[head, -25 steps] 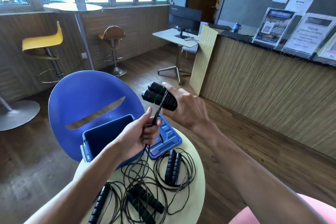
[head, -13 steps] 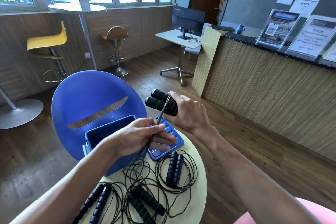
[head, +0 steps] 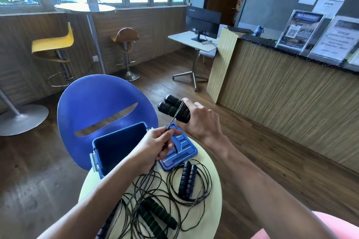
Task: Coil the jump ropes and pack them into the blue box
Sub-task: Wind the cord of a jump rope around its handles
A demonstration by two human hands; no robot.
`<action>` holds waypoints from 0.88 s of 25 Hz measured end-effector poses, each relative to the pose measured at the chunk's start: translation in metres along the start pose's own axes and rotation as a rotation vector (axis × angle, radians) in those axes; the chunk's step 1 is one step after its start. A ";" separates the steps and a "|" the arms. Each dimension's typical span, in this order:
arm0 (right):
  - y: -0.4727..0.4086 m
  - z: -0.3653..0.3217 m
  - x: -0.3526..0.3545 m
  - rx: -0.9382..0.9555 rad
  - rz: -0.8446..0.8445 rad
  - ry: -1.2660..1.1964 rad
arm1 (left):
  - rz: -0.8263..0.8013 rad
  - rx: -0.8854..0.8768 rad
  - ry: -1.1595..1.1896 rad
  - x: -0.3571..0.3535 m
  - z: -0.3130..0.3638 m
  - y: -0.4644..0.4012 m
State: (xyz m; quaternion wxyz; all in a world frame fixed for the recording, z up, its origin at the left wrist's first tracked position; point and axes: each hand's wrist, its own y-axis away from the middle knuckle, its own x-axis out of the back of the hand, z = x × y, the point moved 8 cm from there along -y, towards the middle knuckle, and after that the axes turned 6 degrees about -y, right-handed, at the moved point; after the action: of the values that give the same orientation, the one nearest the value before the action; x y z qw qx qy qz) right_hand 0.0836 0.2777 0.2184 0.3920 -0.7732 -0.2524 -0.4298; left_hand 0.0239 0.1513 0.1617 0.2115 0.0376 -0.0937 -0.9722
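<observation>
My right hand [head: 198,122] grips two black jump rope handles [head: 171,105] side by side above the table, with black cord wound round them. My left hand [head: 155,146] pinches that rope's cord [head: 172,120] just below, and the cord runs taut up to the handles. The open blue box [head: 118,146] stands at the table's far left, its lid [head: 180,151] lying flat to its right. On the round table [head: 213,178] lie a coiled rope with dark blue handles [head: 187,180] and a loose tangle with green-black handles [head: 157,217].
A blue chair [head: 97,106] stands right behind the box. A wooden counter [head: 281,91] runs along the right. Bar stools and a tall round table stand by the windows at the left. Something pink [head: 326,225] shows at the bottom right corner.
My left hand has dropped lower and drawn the cord down from the handles. The right hand has kept its hold on the handles with little movement.
</observation>
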 end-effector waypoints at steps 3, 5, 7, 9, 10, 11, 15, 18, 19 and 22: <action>-0.003 0.006 -0.002 -0.013 -0.003 0.014 | 0.118 0.015 0.002 0.007 -0.003 -0.006; -0.001 0.007 -0.005 -0.011 -0.021 0.024 | 0.103 0.128 0.130 0.008 -0.011 -0.009; 0.001 0.007 -0.007 -0.010 -0.020 0.044 | 0.081 0.176 0.211 0.007 -0.017 -0.009; 0.002 0.007 -0.008 -0.009 -0.023 0.046 | 0.140 0.106 0.127 0.012 -0.013 -0.006; 0.001 0.008 -0.008 -0.014 -0.029 0.042 | 0.204 0.025 -0.012 0.017 -0.006 -0.002; 0.000 0.009 -0.009 -0.018 -0.040 0.045 | 0.269 -0.067 -0.194 0.020 0.005 0.001; -0.002 0.007 -0.012 -0.041 -0.082 0.015 | 0.296 -0.300 -0.616 0.013 0.034 0.010; -0.005 0.002 -0.005 -0.048 -0.058 -0.075 | 0.143 -0.249 -0.411 0.010 0.020 0.009; -0.006 0.000 -0.004 -0.039 -0.059 -0.078 | 0.149 -0.242 -0.385 0.011 0.017 0.010; -0.005 -0.002 -0.010 -0.018 -0.091 -0.035 | 0.198 -0.257 -0.402 0.013 0.024 0.006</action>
State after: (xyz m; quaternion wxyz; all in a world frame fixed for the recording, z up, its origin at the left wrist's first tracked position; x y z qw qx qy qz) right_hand 0.0732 0.2782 0.2123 0.3604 -0.7719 -0.2901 -0.4360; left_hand 0.0121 0.1441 0.1859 0.2860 -0.1929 -0.0125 -0.9385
